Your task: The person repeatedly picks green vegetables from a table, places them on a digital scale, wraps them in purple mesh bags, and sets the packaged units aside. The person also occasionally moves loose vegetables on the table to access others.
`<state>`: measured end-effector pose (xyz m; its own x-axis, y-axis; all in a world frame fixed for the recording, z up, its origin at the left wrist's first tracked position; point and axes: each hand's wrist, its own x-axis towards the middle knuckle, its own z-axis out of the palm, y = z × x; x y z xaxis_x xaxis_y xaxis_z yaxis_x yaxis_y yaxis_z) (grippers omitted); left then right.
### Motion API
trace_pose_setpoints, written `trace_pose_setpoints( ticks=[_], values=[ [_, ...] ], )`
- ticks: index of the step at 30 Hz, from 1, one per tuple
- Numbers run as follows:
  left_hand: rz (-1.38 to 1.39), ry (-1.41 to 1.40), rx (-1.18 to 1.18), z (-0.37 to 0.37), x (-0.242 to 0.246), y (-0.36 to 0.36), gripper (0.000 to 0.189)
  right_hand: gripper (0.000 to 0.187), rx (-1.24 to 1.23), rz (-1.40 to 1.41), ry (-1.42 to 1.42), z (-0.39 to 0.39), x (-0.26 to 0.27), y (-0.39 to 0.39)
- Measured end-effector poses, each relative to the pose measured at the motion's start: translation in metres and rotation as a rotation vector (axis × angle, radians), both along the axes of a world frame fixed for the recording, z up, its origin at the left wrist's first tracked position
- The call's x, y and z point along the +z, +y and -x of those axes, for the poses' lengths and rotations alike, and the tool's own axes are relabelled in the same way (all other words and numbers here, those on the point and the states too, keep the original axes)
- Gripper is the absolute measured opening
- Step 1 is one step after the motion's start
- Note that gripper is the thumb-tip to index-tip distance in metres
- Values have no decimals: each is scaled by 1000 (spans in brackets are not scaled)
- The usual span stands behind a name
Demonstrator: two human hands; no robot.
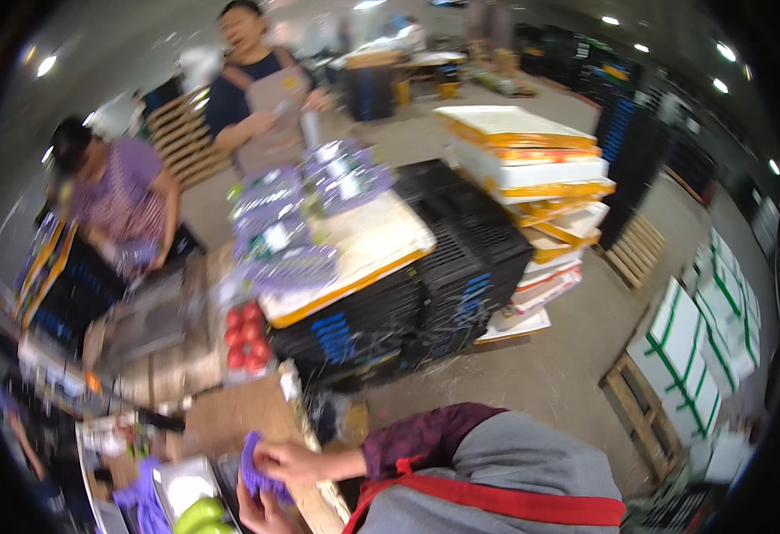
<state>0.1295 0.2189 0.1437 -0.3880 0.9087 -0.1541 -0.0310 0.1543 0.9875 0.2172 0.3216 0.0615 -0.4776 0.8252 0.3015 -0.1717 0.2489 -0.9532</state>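
Observation:
My right hand pinches a bunched purple piece of ribbed material, perhaps netting, above the work table's near edge. Below it, my left hand touches the same piece from the other side, its fingers curled. Left of my hands, a shiny metal tray or plate reflects a bright glare. Smooth green produce lies at its lower edge; the kind is unclear. More loose purple material is heaped beside the tray.
Tomatoes in a pack lie beyond the brown board. Purple wrapped packs rest on a foam lid over black crates. Foam boxes stand stacked behind. Two people are across from me.

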Motion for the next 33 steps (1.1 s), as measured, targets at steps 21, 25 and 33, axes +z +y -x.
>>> trace_pose_setpoints(
  ticks=[21, 25, 33],
  values=[
    [-319, 739, -60, -10, -21, -16, 19, 33, 1047, -407, -521, -13, -12, 20],
    [-263, 725, 98, 3, -22, -22, 17, 38, 904, 176, -273, 15, 3, 28],
    [-232, 484, 11, 19, -38, -28, 16, 51, 739, 354, 110, 110, 29, 25]
  ],
)
